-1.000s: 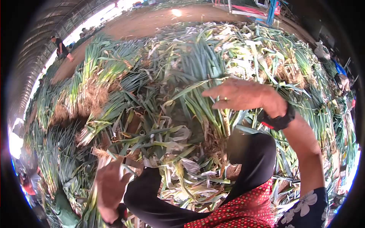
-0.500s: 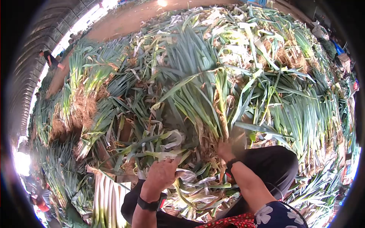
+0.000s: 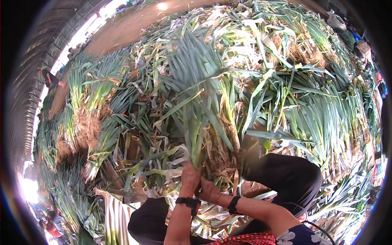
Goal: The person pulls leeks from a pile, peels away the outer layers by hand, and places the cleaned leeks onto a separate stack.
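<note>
My left hand is closed round a leek, whose green leaves rise away from me. Right below it, my right hand is closed at the leek's lower end, touching or almost touching the left. The hands cover the leek's root end. Just beyond them lies a bunch of leeks with brown, dry outer leaves and tangled roots. At my left knee, peeled leeks with long pale stems lie side by side.
Stripped leaves litter the ground between my knees. More leek bundles lie to the left and right. A pile of pale leaves spreads farther back. Another person is at the far left.
My right hand has moved left and toward me from the bunch, bringing a leek. My left hand has shifted right and now grips it. The view has turned slightly.
</note>
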`<state>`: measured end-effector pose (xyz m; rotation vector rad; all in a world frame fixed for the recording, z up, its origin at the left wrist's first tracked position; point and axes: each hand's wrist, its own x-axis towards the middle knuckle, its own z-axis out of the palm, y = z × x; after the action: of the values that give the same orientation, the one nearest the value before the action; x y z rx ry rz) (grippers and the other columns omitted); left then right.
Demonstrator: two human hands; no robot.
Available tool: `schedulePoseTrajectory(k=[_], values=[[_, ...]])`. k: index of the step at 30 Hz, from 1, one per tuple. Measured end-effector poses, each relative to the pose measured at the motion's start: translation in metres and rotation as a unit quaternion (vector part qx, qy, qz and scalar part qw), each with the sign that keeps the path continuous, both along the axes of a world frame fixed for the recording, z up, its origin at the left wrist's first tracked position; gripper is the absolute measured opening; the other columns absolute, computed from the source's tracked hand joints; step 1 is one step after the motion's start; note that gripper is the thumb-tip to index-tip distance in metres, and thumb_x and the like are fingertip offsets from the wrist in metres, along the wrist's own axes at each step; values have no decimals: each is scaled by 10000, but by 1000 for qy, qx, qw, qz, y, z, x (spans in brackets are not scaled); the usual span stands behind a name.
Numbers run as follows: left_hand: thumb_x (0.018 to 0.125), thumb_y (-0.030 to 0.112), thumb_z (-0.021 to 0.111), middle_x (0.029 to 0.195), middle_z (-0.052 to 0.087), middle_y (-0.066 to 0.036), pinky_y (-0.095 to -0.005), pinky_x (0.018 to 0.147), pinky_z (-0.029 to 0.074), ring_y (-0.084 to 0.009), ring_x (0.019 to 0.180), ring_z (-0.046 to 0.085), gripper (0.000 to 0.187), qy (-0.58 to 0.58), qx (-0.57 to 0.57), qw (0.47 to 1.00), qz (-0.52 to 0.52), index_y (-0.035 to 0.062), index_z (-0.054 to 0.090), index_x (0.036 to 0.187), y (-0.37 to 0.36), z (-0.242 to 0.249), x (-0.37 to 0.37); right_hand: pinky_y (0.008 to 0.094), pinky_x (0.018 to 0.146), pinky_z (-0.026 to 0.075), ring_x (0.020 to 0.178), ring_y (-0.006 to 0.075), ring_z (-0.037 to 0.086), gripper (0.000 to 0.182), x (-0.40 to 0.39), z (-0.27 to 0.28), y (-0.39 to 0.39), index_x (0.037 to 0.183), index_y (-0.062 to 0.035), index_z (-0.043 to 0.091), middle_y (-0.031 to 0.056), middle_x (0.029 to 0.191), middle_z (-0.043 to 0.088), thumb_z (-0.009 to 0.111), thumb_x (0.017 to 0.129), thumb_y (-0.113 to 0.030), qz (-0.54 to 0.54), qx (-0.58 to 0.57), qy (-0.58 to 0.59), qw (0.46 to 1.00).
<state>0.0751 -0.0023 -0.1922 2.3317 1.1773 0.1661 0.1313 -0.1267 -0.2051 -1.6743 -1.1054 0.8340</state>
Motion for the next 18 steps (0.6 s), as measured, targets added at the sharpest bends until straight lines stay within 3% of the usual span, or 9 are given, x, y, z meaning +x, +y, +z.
schedulePoseTrajectory(k=[2, 4, 6, 7, 8, 11, 12, 14, 18], values=[[868, 169, 566, 859, 640, -295, -527, 721, 499, -473, 831, 626, 380, 19, -32, 998, 58, -2, 511, 1203, -6, 7, -6, 441, 716, 505, 823, 391, 636, 303, -1, -3, -4, 1070, 25, 506, 226, 886, 651, 578, 873, -193, 73, -13, 86, 994], [869, 159, 555, 847, 644, -285, -525, 704, 499, -469, 813, 629, 358, 0, -51, 997, 55, 18, 519, 1195, -7, -5, -32, 405, 747, 522, 811, 363, 639, 298, 16, -43, 3, 1070, 42, 502, 248, 816, 619, 566, 877, -177, 229, 3, -46, 972], [889, 144, 523, 800, 653, -253, -502, 653, 499, -450, 762, 636, 272, -51, -72, 995, 47, 39, 536, 1140, -17, 5, -44, 385, 766, 533, 804, 301, 656, 229, 34, -97, 21, 1043, 6, 541, 205, 761, 608, 563, 886, -159, 137, -121, -59, 981], [889, 144, 523, 800, 653, -253, -502, 653, 499, -450, 762, 636, 272, -52, -69, 995, 54, 39, 536, 1140, -28, 14, -43, 380, 717, 535, 786, 264, 653, 176, 45, -99, 28, 1020, -31, 562, 151, 769, 613, 544, 907, -166, 90, -83, 376, 919], [895, 146, 519, 788, 655, -243, -499, 649, 498, -446, 752, 637, 241, -59, -114, 990, 51, 37, 539, 1110, -39, 21, -42, 375, 669, 537, 767, 227, 650, 138, 55, -97, 37, 996, -68, 583, 98, 778, 617, 525, 928, -173, 23, -33, 737, 674], [914, 195, 516, 828, 637, -268, -532, 720, 473, -477, 822, 610, 214, -86, -209, 971, 72, 32, 525, 1053, -65, 31, -33, 367, 641, 526, 760, 200, 630, 134, 64, -26, 66, 988, -117, 584, 30, 808, 595, 485, 961, -203, -41, -5, 691, 722], [920, 210, 520, 821, 631, -264, -534, 703, 464, -479, 810, 602, 215, -100, -166, 978, 76, 34, 528, 1043, -69, 38, -30, 367, 641, 526, 760, 200, 630, 134, 63, -6, 76, 988, -117, 584, 30, 808, 595, 485, 961, -203, -40, -4, 690, 723], [933, 199, 537, 761, 600, -239, -522, 647, 444, -478, 748, 577, 173, -105, -50, 990, 82, 32, 549, 976, -70, 49, -28, 342, 623, 523, 726, 180, 606, 190, 57, 34, 93, 971, -101, 580, 33, 815, 581, 461, 980, -249, -222, -43, 550, 804], [953, 142, 541, 671, 548, -190, -420, 556, 431, -389, 604, 548, 158, -265, 23, 954, 139, 12, 554, 864, -59, 86, -28, 322, 589, 510, 694, 146, 588, 224, 67, 148, 108, 1021, -107, 567, 25, 813, 567, 469, 989, -306, -220, 31, 447, 867]])
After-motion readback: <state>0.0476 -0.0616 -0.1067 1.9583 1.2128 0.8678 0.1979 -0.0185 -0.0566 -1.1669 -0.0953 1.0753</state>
